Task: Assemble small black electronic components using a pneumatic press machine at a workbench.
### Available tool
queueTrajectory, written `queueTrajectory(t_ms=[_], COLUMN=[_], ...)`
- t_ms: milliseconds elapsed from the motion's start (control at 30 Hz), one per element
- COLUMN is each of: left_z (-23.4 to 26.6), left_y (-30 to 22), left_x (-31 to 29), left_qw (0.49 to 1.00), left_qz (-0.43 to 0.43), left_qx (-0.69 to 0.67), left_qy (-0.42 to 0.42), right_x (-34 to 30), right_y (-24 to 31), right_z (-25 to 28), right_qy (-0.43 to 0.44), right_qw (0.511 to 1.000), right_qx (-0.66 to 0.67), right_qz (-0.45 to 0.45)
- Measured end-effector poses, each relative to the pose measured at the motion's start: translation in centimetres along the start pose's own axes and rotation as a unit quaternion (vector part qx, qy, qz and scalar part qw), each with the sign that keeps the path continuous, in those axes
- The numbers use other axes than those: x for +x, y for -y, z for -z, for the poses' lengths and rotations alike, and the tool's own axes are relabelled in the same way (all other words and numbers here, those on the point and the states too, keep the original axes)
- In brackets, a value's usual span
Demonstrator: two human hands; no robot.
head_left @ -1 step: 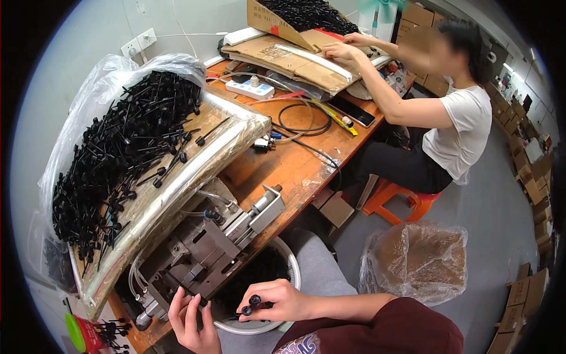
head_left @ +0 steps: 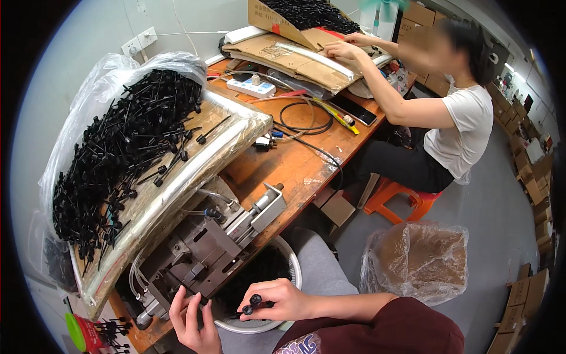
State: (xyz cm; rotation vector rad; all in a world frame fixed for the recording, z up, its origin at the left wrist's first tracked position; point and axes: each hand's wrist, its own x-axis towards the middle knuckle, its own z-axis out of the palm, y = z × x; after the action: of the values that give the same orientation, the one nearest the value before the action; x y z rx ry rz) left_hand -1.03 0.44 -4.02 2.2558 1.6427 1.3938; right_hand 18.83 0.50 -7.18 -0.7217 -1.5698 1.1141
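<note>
My left hand (head_left: 193, 323) is at the front edge of the bench machine, fingers bent around a thin black plastic stem with a small head (head_left: 204, 301). The stem's far end points at the machine and is partly hidden by the fingers. Beside it, my right hand (head_left: 275, 299) pinches black capped stems (head_left: 253, 301), with two round caps showing between thumb and fingers. The grey metal machine (head_left: 203, 251), with a slide, a cylinder and air hoses, sits on the bench just beyond both hands. Below them a pale basket (head_left: 295, 268) holds dark pieces.
A plastic-lined carton tray (head_left: 236, 127) heaped with black stems (head_left: 127, 147) covers the left bench. Behind lie a power strip (head_left: 252, 88), cables and a phone (head_left: 352, 111). A co-worker (head_left: 457, 112) sits at right on an orange stool (head_left: 407, 200). A plastic-lined box (head_left: 415, 259) stands on the floor.
</note>
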Motion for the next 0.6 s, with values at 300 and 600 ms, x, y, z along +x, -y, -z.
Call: queueTrajectory(t_ms=[300,600], left_z=[0.2,-1.2], left_y=[-0.4,0.2], left_x=[1.1,1.1], left_qw=[0.999,0.993], left_qz=[-0.025,-0.018], left_qx=[0.037,0.07], left_qy=[0.02,0.089], right_x=[0.6,0.6], right_y=[-0.5,1.0], right_z=[-0.4,0.1], right_qy=[-0.02,-0.032], right_qw=[1.0,0.994], right_qx=[-0.001,-0.094], right_qz=[0.023,0.046])
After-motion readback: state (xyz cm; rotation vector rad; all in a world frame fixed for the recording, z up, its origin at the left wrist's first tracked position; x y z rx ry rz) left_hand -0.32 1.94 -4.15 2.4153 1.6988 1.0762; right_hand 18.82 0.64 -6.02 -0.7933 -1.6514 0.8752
